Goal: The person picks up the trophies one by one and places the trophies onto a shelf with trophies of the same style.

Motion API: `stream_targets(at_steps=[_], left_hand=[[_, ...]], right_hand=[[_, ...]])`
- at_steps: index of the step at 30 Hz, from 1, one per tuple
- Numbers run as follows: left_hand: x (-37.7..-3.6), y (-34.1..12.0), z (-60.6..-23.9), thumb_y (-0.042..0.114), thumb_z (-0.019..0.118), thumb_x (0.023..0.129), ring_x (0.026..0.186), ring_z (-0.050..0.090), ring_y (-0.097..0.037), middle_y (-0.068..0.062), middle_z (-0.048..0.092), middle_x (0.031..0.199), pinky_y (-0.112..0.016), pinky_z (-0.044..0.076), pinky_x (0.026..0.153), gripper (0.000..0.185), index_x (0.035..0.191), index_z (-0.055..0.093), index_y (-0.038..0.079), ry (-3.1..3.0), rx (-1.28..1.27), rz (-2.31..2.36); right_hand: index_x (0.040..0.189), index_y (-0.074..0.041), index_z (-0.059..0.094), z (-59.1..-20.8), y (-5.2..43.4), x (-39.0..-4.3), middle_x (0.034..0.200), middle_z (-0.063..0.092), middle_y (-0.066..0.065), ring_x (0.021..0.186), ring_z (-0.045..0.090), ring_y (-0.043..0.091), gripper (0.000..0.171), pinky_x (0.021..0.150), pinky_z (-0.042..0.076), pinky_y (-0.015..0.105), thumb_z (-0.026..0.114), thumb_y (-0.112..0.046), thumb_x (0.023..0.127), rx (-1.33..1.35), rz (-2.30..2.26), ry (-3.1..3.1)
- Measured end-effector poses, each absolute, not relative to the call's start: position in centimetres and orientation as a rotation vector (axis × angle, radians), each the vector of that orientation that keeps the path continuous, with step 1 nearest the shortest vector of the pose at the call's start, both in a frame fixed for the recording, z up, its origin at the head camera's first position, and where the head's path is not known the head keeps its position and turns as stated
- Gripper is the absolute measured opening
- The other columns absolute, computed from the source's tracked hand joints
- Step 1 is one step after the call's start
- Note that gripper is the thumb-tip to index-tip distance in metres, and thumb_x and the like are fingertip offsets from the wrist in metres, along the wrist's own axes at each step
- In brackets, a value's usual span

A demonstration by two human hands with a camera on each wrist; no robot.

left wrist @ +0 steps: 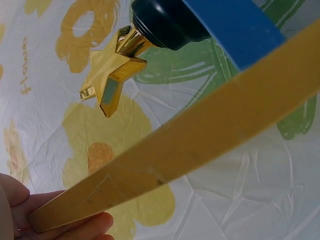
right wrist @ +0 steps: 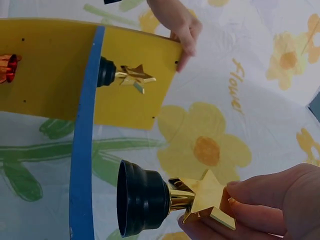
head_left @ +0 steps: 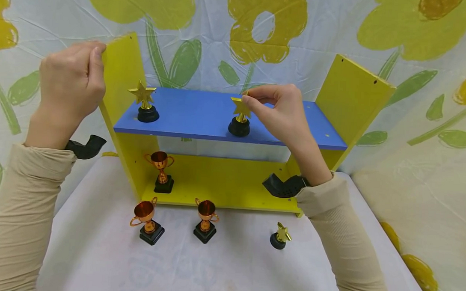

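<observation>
The right hand's (head_left: 284, 111) grip pinches the gold star of a small star trophy on a round black base (head_left: 239, 118), which stands on the blue upper board (head_left: 195, 114) of a yellow wooden shelf unit (head_left: 350, 94), right of centre. The left hand (head_left: 71, 82) clasps the top edge of the unit's left side panel (head_left: 120, 68). A second gold star trophy (head_left: 143, 101) stands at the blue board's left end. On the yellow bottom board one copper cup trophy on a square black base (head_left: 162, 171) stands at the left. In front of the unit, on the white-covered desk (head_left: 232, 265), stand two more copper cup trophies (head_left: 147, 219) (head_left: 206, 219) and a third star trophy (head_left: 281, 236).

From the left wrist, fingertips (left wrist: 75, 227) close on the yellow panel's edge (left wrist: 200, 140); the left star trophy (left wrist: 120, 60) sits on the blue board (left wrist: 235, 25) above.

From the right wrist, thumb and fingers (right wrist: 260, 210) pinch the star (right wrist: 207, 197), its black base (right wrist: 142, 197) touching the blue board (right wrist: 82, 150). Beyond, the other star trophy (right wrist: 125, 76) stands, and the left hand (right wrist: 180, 27) holds the panel corner.
</observation>
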State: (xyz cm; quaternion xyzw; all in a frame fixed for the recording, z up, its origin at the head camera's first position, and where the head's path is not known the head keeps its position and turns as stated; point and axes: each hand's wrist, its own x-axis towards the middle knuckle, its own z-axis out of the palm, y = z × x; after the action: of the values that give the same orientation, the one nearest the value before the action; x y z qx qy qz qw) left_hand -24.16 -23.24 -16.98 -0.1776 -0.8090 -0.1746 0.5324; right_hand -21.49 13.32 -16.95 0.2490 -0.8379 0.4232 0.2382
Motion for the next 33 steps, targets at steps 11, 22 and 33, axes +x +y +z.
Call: stream_targets(at_steps=[11, 22, 33], left_hand=[[-24.1, -23.3, -17.0, 0.017, 0.041, 0.101, 0.099, 0.067, -0.046, -0.022, 0.071, 0.107, -0.066, 0.047, 0.072, 0.040, 0.109, 0.071, -0.009, -1.942, -0.427, -0.410], [-24.1, -23.3, -16.9, 0.018, 0.041, 0.101, 0.100, 0.067, -0.046, -0.022, 0.071, 0.109, -0.066, 0.048, 0.072, 0.041, 0.110, 0.071, -0.009, -1.951, -0.429, -0.400], [-23.9, -23.4, -16.9, 0.019, 0.040, 0.102, 0.100, 0.067, -0.046, -0.022, 0.071, 0.110, -0.065, 0.048, 0.072, 0.042, 0.111, 0.070, -0.009, -1.965, -0.425, -0.392]], right_hand=[[0.104, -0.004, 0.078, -17.1, 13.2, -23.1, 0.097, 0.076, 0.010, 0.091, 0.071, 0.017, 0.019, 0.079, 0.051, 0.028, 0.069, -0.016, 0.092, 0.643, 1.168, -2.326], [0.103, -0.003, 0.078, -17.5, 13.2, -24.5, 0.097, 0.076, 0.009, 0.089, 0.071, 0.016, 0.019, 0.077, 0.051, 0.029, 0.069, -0.016, 0.092, 0.636, 1.183, -2.335], [0.100, -0.004, 0.079, -17.9, 13.0, -25.1, 0.095, 0.076, 0.008, 0.086, 0.070, 0.015, 0.016, 0.076, 0.051, 0.028, 0.070, -0.013, 0.091, 0.682, 1.190, -2.325]])
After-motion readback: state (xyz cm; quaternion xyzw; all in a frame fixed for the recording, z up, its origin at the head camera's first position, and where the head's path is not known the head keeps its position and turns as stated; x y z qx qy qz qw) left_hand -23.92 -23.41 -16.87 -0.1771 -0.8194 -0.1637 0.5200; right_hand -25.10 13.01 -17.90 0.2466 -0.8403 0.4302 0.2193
